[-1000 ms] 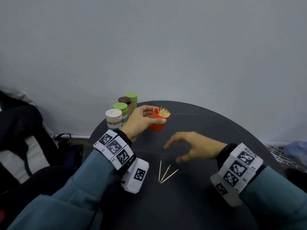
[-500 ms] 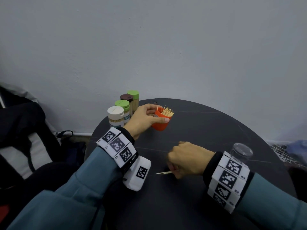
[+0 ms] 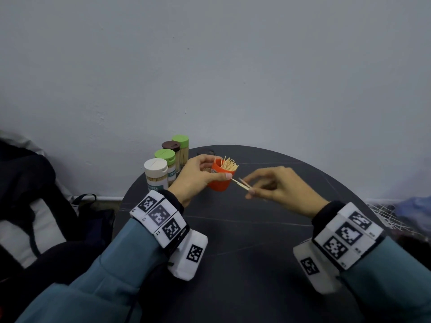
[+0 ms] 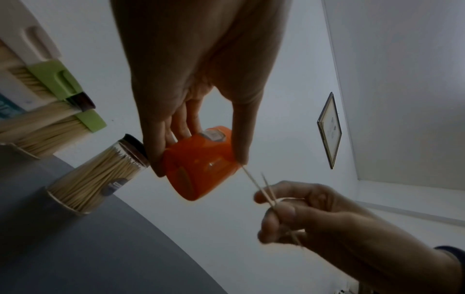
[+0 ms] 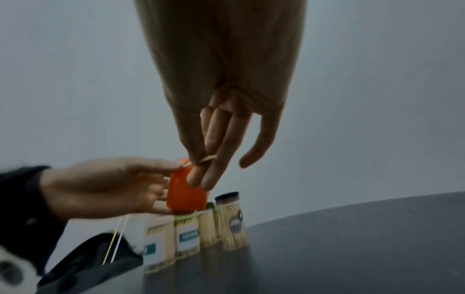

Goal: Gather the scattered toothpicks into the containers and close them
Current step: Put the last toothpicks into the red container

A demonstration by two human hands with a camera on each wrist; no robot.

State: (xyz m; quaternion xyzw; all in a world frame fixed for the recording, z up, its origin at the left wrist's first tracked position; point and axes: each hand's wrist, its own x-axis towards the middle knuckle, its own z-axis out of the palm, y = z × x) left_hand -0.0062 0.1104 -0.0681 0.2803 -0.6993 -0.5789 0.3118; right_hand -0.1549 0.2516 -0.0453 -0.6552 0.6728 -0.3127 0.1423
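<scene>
Risk first: the right hand (image 3: 275,187) pinches a few toothpicks (image 3: 241,184) between thumb and fingertips, tips aimed at the orange cup (image 3: 218,177) but sitting low, against its side near the left thumb rather than over the mouth. If they go in at this angle, they could jab the thumb or strike the wall of the cup and drop back on the counter (image 3: 233,229). The cup is already crowded, picks fanning out above its rim; pushing more in could catch on those and flick some out. The picks in the pinch splay apart in the left wrist view, so one could slip free.

The left hand (image 3: 198,176) grips the cup, fingers on its far side and thumb across the near side, tilted toward the right hand. The left wrist view shows it clear of the counter, near the back left edge.

The cup: small, orange, glossy plastic, open-topped, no lid on. Behind it along the left edge stand capped toothpick jars (image 3: 163,169), full.
</scene>
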